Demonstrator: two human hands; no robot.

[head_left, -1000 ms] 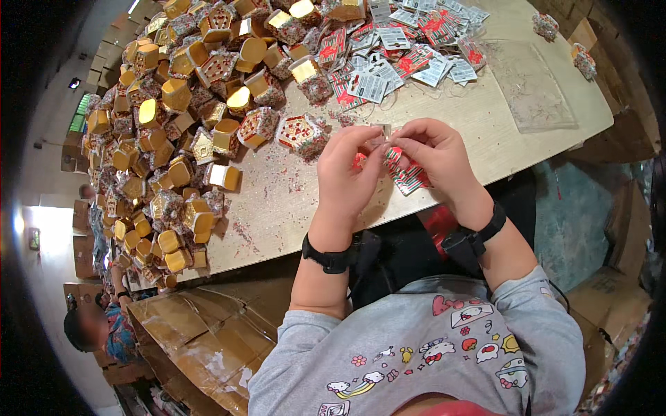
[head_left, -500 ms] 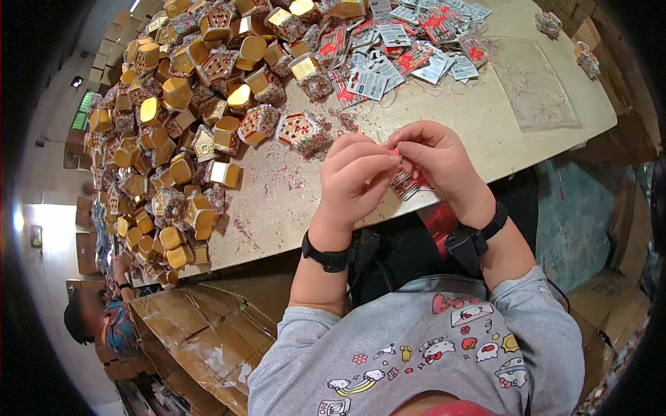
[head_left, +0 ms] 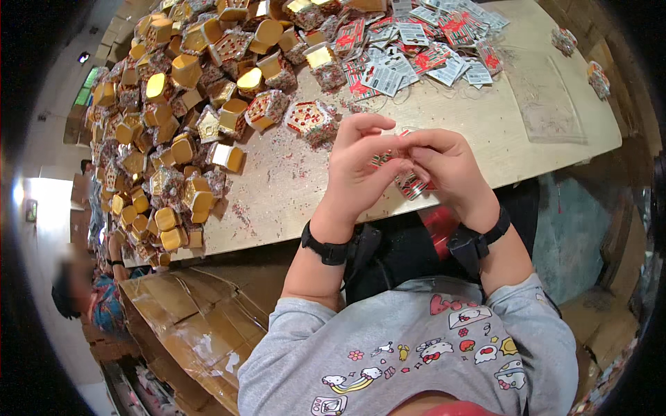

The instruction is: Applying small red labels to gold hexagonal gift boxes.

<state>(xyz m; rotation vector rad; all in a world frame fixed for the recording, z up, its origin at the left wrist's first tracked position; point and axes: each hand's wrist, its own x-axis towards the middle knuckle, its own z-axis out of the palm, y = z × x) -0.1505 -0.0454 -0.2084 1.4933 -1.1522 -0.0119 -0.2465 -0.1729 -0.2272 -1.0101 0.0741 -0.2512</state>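
My left hand (head_left: 357,173) and my right hand (head_left: 447,166) meet above the near edge of the wooden table (head_left: 485,139). Together they pinch a small red-and-white patterned packet (head_left: 411,184), which is mostly hidden behind the fingers. Both wrists wear black bands. Just beyond the left fingers lies a hexagonal red-and-white box lid (head_left: 309,118).
A big heap of gold and patterned hexagonal boxes (head_left: 180,104) covers the table's left half. Flat red-and-white tags (head_left: 416,41) lie spread at the back. A clear plastic sheet (head_left: 544,97) lies at the right. Cardboard boxes (head_left: 187,326) stand below left, near another person (head_left: 83,298).
Both hands have drawn closer together and tightened around the packet, which now shows less. The rest of the table is unchanged.
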